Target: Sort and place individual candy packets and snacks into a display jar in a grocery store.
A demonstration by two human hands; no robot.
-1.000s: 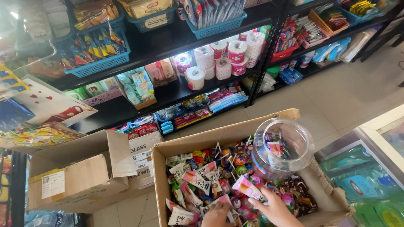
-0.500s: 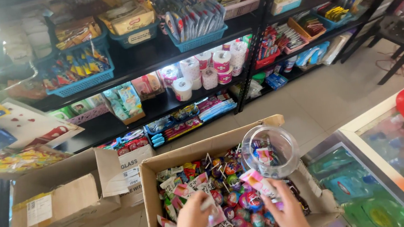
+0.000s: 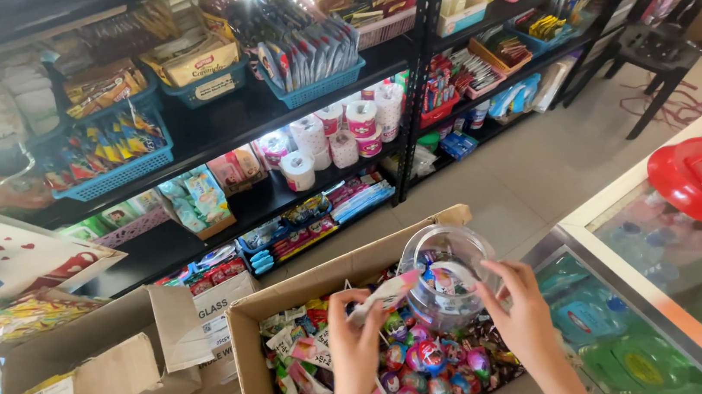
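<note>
The clear plastic jar [image 3: 448,275] now sits tilted on the sweets at the far right of the cardboard box [image 3: 248,338], nearer the hands than a second ago. The left hand [image 3: 353,344], which was down among the sweets, has lifted a long wrapped candy [image 3: 387,291] to the jar's mouth; the right hand [image 3: 524,313] rests open-fingered against the jar's side. Both wrists are cut off by the near edge, and the jar's contents are blurred by glare.
</note>
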